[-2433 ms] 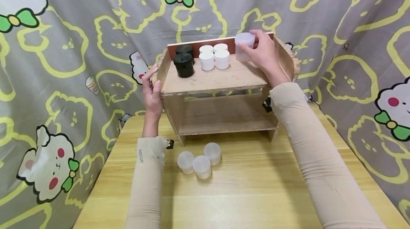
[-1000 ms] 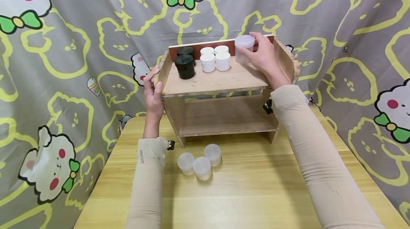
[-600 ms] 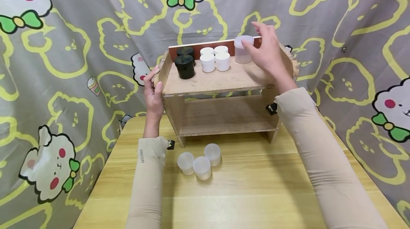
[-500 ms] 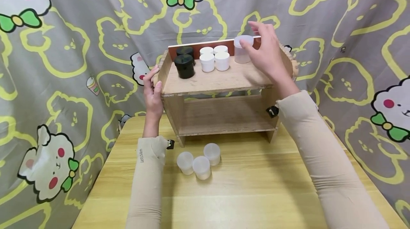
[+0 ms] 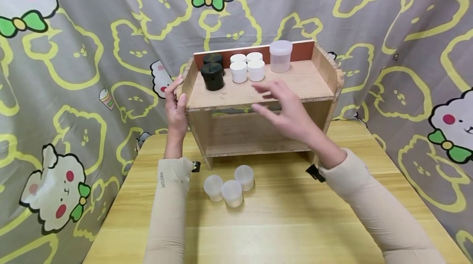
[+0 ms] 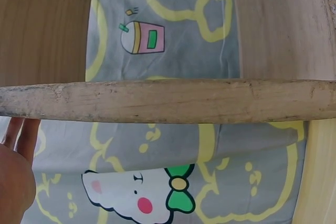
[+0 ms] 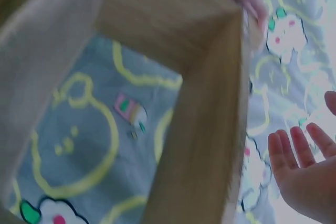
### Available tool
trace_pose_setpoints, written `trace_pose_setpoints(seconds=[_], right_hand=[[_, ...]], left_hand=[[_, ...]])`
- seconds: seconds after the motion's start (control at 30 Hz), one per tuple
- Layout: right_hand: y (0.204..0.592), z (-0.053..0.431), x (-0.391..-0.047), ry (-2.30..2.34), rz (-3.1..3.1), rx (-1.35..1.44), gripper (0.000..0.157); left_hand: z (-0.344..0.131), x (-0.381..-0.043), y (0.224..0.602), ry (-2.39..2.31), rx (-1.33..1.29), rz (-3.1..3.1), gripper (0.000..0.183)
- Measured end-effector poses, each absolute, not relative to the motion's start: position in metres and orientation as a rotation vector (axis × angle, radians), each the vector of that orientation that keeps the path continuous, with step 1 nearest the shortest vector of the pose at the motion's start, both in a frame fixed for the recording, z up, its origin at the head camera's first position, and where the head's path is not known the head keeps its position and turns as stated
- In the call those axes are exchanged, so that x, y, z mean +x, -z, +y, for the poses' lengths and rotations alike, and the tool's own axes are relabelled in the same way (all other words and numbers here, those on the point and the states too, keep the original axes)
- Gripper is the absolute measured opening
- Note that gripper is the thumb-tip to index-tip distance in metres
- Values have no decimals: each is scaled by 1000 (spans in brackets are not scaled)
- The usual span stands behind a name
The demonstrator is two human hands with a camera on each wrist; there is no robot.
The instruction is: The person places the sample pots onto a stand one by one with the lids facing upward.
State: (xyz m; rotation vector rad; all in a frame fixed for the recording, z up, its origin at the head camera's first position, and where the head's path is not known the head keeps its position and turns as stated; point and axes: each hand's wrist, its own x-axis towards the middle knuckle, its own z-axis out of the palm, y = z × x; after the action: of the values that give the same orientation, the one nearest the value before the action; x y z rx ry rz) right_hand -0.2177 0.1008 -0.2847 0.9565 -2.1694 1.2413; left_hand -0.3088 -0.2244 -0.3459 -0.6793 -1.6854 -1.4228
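Observation:
A two-tier wooden shelf (image 5: 266,89) stands on the table. My left hand (image 5: 176,112) grips its left side panel; in the left wrist view, fingers (image 6: 27,135) reach behind the board edge. My right hand (image 5: 286,110) hangs in front of the top tier, its fingers spread and holding nothing. On that tier, a tall translucent lidded jar (image 5: 280,59) stands at the back right. Several small white jars (image 5: 239,73) sit grouped in the middle, and two black jars (image 5: 212,78) stand one behind the other at the left.
Three frosted translucent jars (image 5: 233,192) stand close together on the wooden table (image 5: 266,231), in front of the shelf near my left sleeve. A patterned grey curtain (image 5: 140,26) hangs behind and at both sides. The shelf's lower tier (image 5: 255,132) lies below the right hand.
My right hand let go of the tall translucent jar at the back right, then drew down and toward me. The jar stays upright there. My left hand has kept its grip on the shelf.

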Motion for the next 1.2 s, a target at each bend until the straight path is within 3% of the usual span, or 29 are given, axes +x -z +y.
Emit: trace_pose_setpoints(seconds=[0.3,0.8,1.2], right_hand=[[346,83,-199,-1252,-2287,1142,47],[431,79,-209,-1301,-2686,1234,48],[476,76,-225,-1240,-2894,1313,71]], left_hand=[[-225,-308,345,1419,-680,-1690,49],[-223,-307,344,1423,-686,-1686,47],[-225,-307,344,1421,-683,-1680,47]])
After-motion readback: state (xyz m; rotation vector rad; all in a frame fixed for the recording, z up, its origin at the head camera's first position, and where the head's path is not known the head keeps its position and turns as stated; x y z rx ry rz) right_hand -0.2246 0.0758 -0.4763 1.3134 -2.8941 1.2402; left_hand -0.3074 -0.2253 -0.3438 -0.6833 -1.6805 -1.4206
